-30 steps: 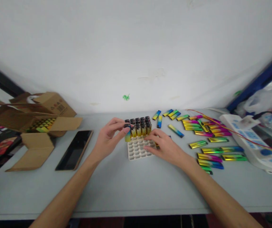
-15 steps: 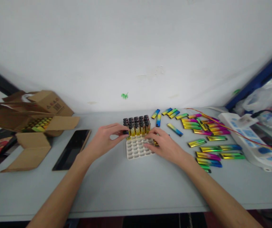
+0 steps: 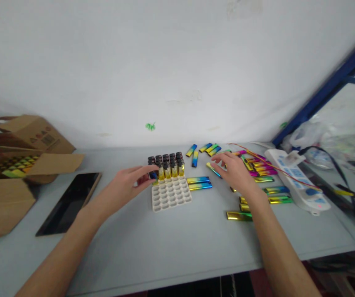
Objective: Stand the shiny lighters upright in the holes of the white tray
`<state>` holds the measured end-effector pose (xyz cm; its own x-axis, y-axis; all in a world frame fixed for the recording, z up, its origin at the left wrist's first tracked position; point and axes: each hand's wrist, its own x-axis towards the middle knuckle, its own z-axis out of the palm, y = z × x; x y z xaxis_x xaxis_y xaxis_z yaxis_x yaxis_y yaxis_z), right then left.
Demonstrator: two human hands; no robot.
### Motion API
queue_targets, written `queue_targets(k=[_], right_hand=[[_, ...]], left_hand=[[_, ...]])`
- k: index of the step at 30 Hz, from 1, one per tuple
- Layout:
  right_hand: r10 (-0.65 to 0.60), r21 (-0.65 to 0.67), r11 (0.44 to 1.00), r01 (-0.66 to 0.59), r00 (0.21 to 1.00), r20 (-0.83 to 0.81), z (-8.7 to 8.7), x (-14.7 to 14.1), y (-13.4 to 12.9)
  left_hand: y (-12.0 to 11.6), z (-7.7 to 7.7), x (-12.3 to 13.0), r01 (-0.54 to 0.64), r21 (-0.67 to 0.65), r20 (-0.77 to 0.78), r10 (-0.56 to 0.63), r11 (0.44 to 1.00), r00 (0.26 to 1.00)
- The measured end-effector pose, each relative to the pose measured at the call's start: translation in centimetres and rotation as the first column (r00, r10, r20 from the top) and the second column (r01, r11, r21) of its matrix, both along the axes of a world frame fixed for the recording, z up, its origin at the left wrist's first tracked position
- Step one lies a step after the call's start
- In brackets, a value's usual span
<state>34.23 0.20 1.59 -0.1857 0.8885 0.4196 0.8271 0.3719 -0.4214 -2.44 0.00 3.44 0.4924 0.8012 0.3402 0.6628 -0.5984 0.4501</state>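
A white tray (image 3: 171, 196) with rows of oval slots lies in front of me. Its back rows hold upright lighters (image 3: 171, 170) with black tops and clear yellowish bodies. My left hand (image 3: 134, 181) is at the tray's left side, thumb and fingers closed on a lighter (image 3: 154, 175) with a blue part showing, at the front row's left end. My right hand (image 3: 231, 169) is out to the right, its thumb and fingers apart over a yellow-blue lighter (image 3: 214, 170) lying on the table. Two more yellow-blue lighters (image 3: 199, 186) lie against the tray's right edge.
Several shiny coloured lighters (image 3: 264, 170) lie scattered on the right, partly behind my right arm. Beyond them is a white power strip (image 3: 298, 181) with a thin red-yellow wire. On the left are a dark phone-like slab (image 3: 69, 204) and an open cardboard box (image 3: 56, 163) holding lighters.
My right hand has moved from the tray's right edge to the loose lighters on the right. The left hand stays at the tray's left side. The view has turned rightward.
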Motion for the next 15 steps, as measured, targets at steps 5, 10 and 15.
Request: queue_targets(k=[5,10,15], right_hand=[[0.182,-0.203,0.964,-0.171,0.982,0.039,-1.1,0.2,-0.4],[0.190,-0.269,0.948,-0.172,0.981,0.042,-1.1,-1.0,-0.6],[0.180,-0.363,0.913,-0.185,0.983,-0.049,0.2,-1.1,-0.9]], left_hand=[[-1.0,0.5,0.8,-0.065,0.094,0.075,0.058,0.993,0.995],[-1.8,0.1,2.0,-0.011,0.135,0.112,-0.004,0.991,0.994],[-2.3,-0.5,2.8,0.021,0.116,0.161,-0.040,0.993,0.986]])
